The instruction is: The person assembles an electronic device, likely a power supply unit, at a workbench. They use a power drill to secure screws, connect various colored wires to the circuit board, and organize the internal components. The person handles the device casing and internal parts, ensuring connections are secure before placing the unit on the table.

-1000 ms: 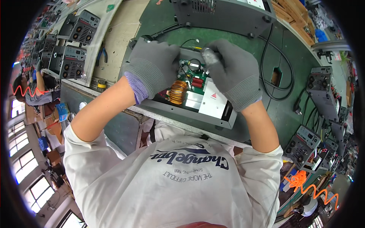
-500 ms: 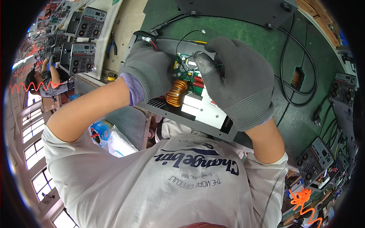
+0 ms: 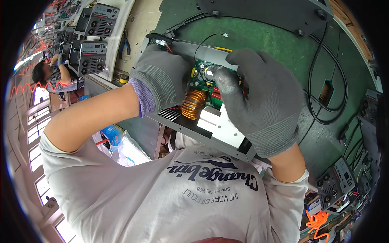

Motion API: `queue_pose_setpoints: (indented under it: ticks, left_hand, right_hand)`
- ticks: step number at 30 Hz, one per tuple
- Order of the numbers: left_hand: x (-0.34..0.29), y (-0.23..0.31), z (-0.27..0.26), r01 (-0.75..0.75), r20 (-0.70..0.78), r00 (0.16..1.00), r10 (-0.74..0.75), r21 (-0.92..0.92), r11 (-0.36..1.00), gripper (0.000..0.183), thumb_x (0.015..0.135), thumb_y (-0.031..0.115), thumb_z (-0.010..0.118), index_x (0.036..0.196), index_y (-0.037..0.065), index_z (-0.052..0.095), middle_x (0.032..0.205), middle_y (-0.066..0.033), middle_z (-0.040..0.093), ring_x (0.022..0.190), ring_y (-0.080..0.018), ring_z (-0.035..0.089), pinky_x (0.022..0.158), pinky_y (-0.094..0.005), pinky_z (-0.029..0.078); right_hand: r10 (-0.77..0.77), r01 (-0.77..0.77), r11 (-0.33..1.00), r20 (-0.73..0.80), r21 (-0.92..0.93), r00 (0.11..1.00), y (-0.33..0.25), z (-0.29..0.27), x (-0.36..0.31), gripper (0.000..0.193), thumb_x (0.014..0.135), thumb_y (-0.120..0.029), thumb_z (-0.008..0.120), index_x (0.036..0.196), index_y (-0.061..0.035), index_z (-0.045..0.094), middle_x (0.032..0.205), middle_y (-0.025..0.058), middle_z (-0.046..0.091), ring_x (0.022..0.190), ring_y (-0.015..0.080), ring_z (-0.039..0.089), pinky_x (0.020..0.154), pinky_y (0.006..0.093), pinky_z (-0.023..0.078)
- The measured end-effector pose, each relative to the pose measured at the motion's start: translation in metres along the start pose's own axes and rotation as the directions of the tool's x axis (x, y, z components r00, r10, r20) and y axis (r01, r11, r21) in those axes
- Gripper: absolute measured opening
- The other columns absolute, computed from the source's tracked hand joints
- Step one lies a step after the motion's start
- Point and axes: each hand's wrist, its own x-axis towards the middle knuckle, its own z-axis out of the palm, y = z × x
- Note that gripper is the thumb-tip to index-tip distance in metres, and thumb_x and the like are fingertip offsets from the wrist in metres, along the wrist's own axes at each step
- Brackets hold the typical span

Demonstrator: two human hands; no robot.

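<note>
An uncovered metal case (image 3: 190, 128) lies in front of me, its dark wall nearest my body. Inside it are a green circuit board (image 3: 199, 84), a copper-wound coil (image 3: 193, 104) and white blocks (image 3: 221, 126). My left hand (image 3: 164, 75), in a grey glove with a purple cuff, rests over the case's left end; its fingertips are hidden. My right hand (image 3: 269, 101), gloved in grey, bends over the board's right side. Its thumb points at the board and its fingers curl in, closed around something I cannot make out. A thin black wire (image 3: 199, 46) with a white plug loops up between the hands.
A large dark panel (image 3: 263, 12) lies at the far side of the green table (image 3: 259, 38). A black cable (image 3: 345, 85) coils at the right. Blue-handled pliers (image 3: 125, 46) and finished-looking machines (image 3: 95, 24) are at the left, where a person (image 3: 52, 75) sits. More machines (image 3: 336, 180) stand at the right.
The whole view has shifted a little, so the case and table appear farther right. My right hand has come slightly nearer my body, its thumb still over the board. My left hand stays on the case.
</note>
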Motion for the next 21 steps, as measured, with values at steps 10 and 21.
queue_pose_setpoints:
  ticks: [10, 21]
  left_hand:
    - [0.005, -0.005, 0.009, 0.049, 0.018, 0.999, -0.049, -0.026, 0.998, 0.018, 0.072, 0.024, 0.074, 0.08, 0.009, 0.079, 0.082, -0.0148, 0.073, 0.087, -0.0307, 0.071, 0.091, -0.0389, 0.05]
    - [0.008, -0.01, 0.01, -0.082, 0.059, 0.995, 0.079, 0.052, 0.995, 0.014, 0.077, 0.019, 0.066, 0.082, 0.011, 0.076, 0.081, -0.0098, 0.071, 0.088, -0.0303, 0.069, 0.085, -0.0431, 0.052]
  right_hand:
    - [-0.022, 0.024, 0.999, -0.039, 0.037, 0.999, 0.003, 0.004, 0.001, 0.023, 0.087, -0.028, 0.073, 0.097, -0.0075, 0.069, 0.078, 0.0101, 0.066, 0.063, 0.0261, 0.064, 0.057, 0.0384, 0.048]
    - [0.009, -0.009, 0.999, -0.006, 0.044, 1.0, -0.001, 0.002, 0.002, 0.022, 0.087, -0.027, 0.073, 0.096, -0.0065, 0.07, 0.08, 0.0116, 0.066, 0.064, 0.0271, 0.064, 0.059, 0.0383, 0.049]
